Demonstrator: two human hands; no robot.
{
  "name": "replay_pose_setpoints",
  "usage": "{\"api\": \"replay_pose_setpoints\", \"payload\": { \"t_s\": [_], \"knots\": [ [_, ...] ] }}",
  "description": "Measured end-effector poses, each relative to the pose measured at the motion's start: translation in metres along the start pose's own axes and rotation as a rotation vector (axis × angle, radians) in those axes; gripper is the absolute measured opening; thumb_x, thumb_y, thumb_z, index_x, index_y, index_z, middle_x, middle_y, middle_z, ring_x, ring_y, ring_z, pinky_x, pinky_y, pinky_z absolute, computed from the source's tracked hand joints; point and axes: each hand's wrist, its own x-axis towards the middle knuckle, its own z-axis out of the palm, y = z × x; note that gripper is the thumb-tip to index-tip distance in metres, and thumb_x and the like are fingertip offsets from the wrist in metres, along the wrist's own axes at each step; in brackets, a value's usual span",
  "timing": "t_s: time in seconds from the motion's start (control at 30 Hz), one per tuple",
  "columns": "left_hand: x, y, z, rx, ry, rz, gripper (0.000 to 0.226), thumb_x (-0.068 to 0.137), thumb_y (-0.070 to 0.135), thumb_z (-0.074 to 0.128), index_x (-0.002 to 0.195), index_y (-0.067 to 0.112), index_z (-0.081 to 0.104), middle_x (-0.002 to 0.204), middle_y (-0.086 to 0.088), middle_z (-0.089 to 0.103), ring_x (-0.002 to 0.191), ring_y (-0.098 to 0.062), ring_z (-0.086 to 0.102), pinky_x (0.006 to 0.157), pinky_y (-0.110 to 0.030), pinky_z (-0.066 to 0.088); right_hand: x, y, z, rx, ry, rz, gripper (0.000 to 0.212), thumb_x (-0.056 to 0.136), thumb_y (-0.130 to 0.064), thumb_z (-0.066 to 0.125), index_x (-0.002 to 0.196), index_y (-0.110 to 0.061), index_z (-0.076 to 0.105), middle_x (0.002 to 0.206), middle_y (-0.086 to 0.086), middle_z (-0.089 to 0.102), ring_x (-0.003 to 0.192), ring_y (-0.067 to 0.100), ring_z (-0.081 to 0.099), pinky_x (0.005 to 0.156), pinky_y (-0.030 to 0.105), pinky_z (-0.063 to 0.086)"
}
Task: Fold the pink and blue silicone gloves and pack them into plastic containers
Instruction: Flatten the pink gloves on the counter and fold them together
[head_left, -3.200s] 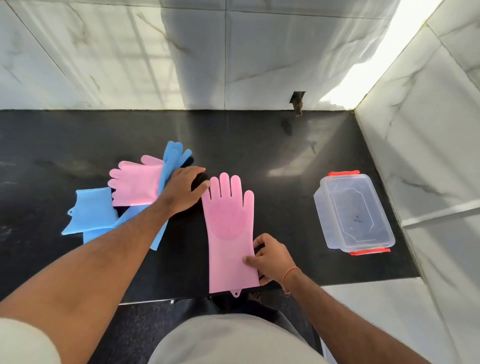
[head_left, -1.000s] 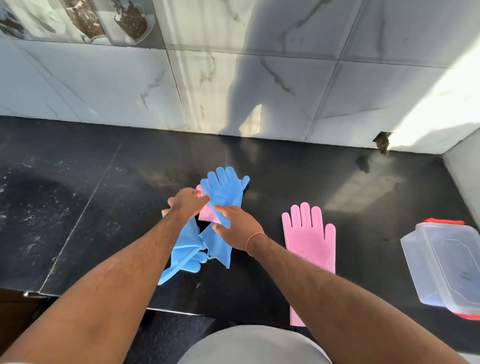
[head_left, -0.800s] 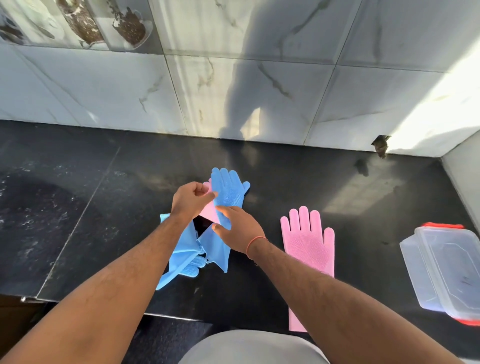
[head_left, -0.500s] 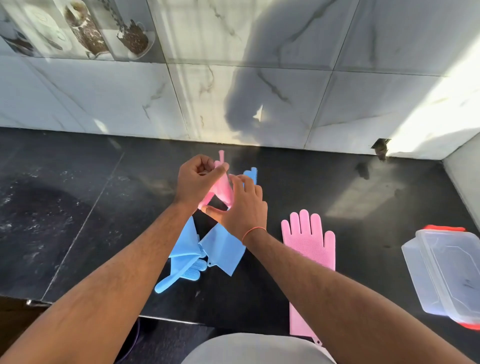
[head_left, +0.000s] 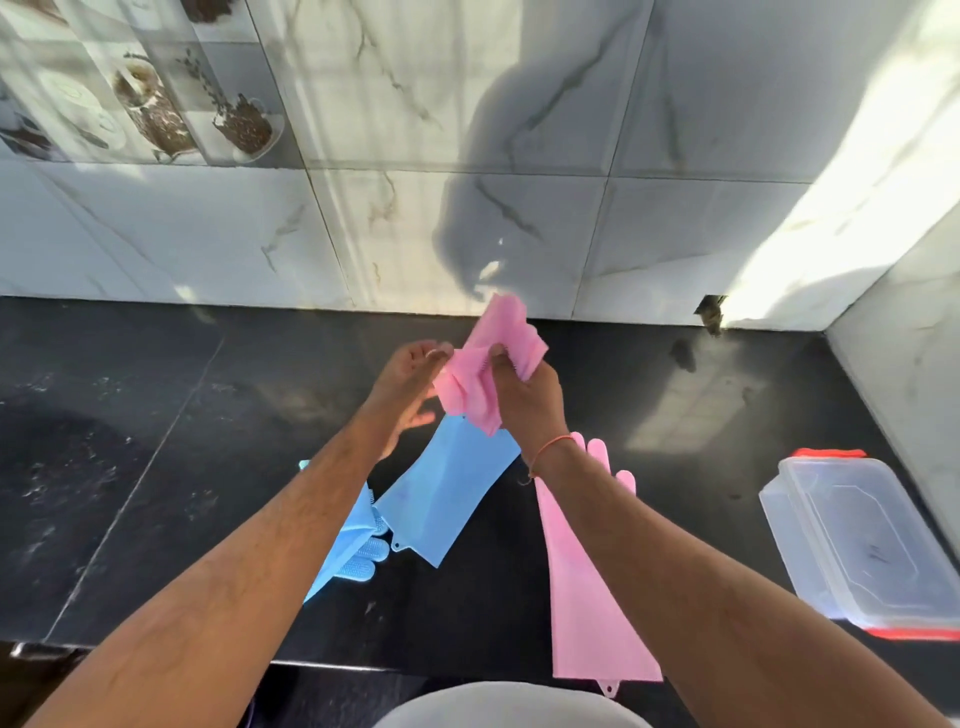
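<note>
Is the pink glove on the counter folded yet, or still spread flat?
Spread flat. The pink glove on the counter lies full length, unfolded, beside the right forearm.

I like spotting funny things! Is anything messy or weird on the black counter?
Somewhat. The blue gloves lie in an untidy, overlapping heap, not folded. The flat pink glove hangs its cuff over the counter's front edge. The wall has a small broken hole near the corner.
</note>
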Motion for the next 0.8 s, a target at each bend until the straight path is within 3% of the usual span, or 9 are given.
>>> {"api": "replay_pose_setpoints", "payload": {
  "t_s": [0.07,0.17,0.2,0.3,0.37,0.47,0.53,0.63,0.8],
  "knots": [
    [-0.003,-0.014,0.013,-0.003,-0.151,-0.087,0.057,0.091,0.071,0.067,0.137,0.037,0.066,0.134,0.004,0.076,0.126,-0.022,0.072,0.106,-0.053,0.054,0.001,0.001,-0.022,0.091,0.007,0.022,0.022,0.098,-0.052,0.071,0.088,-0.033,0.073,0.087,-0.008,0.079,0.086,0.017,0.079,0.069,0.045,0.068],
    [-0.006,-0.032,0.035,-0.090,-0.266,-0.097,0.054,0.092,0.066,0.074,0.131,0.028,0.075,0.126,-0.001,0.081,0.114,-0.022,0.079,0.100,-0.046,0.059,-0.003,0.005,-0.054,0.159,0.047,0.019,0.032,0.096,-0.057,0.072,0.097,-0.026,0.078,0.087,-0.007,0.083,0.082,0.011,0.080,0.064,0.033,0.065],
    [-0.007,-0.034,0.045,-0.105,-0.266,-0.070,0.051,0.093,0.064,0.076,0.127,0.026,0.076,0.122,-0.002,0.082,0.109,-0.021,0.081,0.097,-0.043,0.060,-0.005,0.008,-0.065,0.178,0.066,0.027,0.036,0.096,-0.059,0.071,0.098,-0.024,0.078,0.088,-0.007,0.083,0.081,0.009,0.080,0.065,0.030,0.064],
    [-0.009,-0.034,0.079,0.010,-0.149,0.079,0.032,0.094,0.055,0.080,0.114,0.030,0.080,0.104,0.004,0.084,0.091,-0.011,0.080,0.082,-0.035,0.061,-0.012,0.020,-0.101,0.242,0.126,0.087,0.041,0.098,-0.063,0.065,0.097,-0.024,0.076,0.096,0.004,0.083,0.088,0.022,0.080,0.073,0.042,0.066],
    [-0.010,-0.034,0.100,0.107,-0.101,0.208,0.019,0.098,0.048,0.079,0.115,0.039,0.081,0.100,0.013,0.081,0.092,-0.010,0.077,0.075,-0.030,0.064,-0.020,0.032,-0.123,0.292,0.142,0.148,0.044,0.100,-0.066,0.060,0.100,-0.024,0.074,0.096,0.008,0.080,0.083,0.028,0.077,0.069,0.045,0.063],
    [-0.019,-0.035,0.128,0.265,-0.213,0.389,0.044,0.098,0.046,0.078,0.141,0.045,0.069,0.112,0.018,0.072,0.107,-0.012,0.073,0.084,-0.027,0.065,-0.032,0.051,-0.153,0.426,0.167,0.212,0.046,0.102,-0.063,0.058,0.108,-0.020,0.075,0.099,0.010,0.080,0.090,0.030,0.077,0.077,0.054,0.064],
    [-0.022,-0.038,0.144,0.456,-0.287,0.525,0.054,0.092,0.053,0.081,0.142,0.040,0.069,0.118,0.019,0.066,0.111,-0.010,0.067,0.086,-0.024,0.062,-0.038,0.059,-0.170,0.495,0.171,0.224,0.048,0.103,-0.060,0.058,0.115,-0.016,0.074,0.107,0.014,0.080,0.096,0.032,0.078,0.081,0.054,0.066],
    [-0.023,-0.038,0.169,0.633,-0.323,0.602,0.039,0.094,0.045,0.082,0.128,0.025,0.075,0.115,0.016,0.061,0.106,-0.007,0.060,0.083,-0.026,0.057,-0.045,0.067,-0.194,0.490,0.136,0.280,0.054,0.100,-0.064,0.060,0.120,-0.015,0.074,0.113,0.017,0.081,0.098,0.032,0.080,0.078,0.051,0.067],
    [-0.028,-0.025,0.199,0.787,-0.220,0.855,0.021,0.105,0.033,0.065,0.121,0.025,0.076,0.144,0.012,0.063,0.131,-0.010,0.054,0.111,-0.035,0.043,-0.053,0.078,-0.226,0.450,0.104,0.438,0.063,0.086,-0.073,0.072,0.115,-0.017,0.077,0.089,0.003,0.080,0.071,0.015,0.077,0.062,0.032,0.062]
  ]
}}
